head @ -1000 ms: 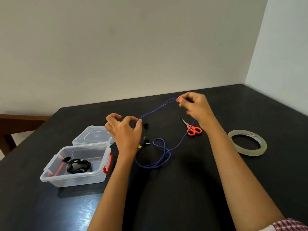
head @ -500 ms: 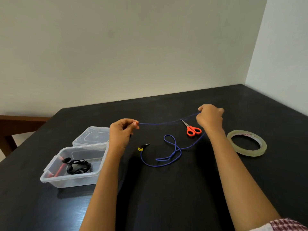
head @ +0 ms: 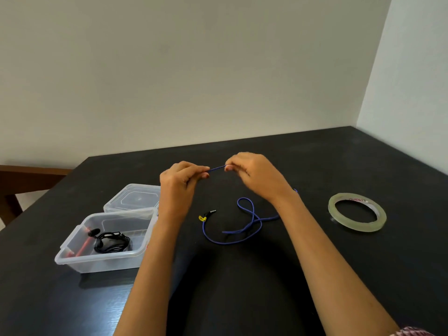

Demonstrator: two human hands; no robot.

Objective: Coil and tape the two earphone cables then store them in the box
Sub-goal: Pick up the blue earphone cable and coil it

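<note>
A dark, matte black table (head: 339, 275) fills the lower half of the view and carries everything else. Toward its left edge stands a clear rectangular plastic box (head: 80, 260), open on top, with its clear plastic lid (head: 132, 197) lying flat just behind it. Both forearms reach out over the middle of the table. The left hand (head: 178, 185) and the right hand (head: 254, 175) are raised close together, each with its fingertips curled in to pinch the same thin blue earphone cable (head: 252, 223), so that only a short stretch of it spans the gap between them. The rest of that cable trails down under the right wrist and lies on the table in a loose loop and a long curve (uncoiled and outside the box). Well to the right lies a flat roll of clear adhesive tape (head: 332, 209). Inside the box rests a coiled black earphone cable (head: 110, 242) beside some red pieces. The blue cable ends at a small black plug with a yellow tag (head: 202, 218), lying between the arms.
</note>
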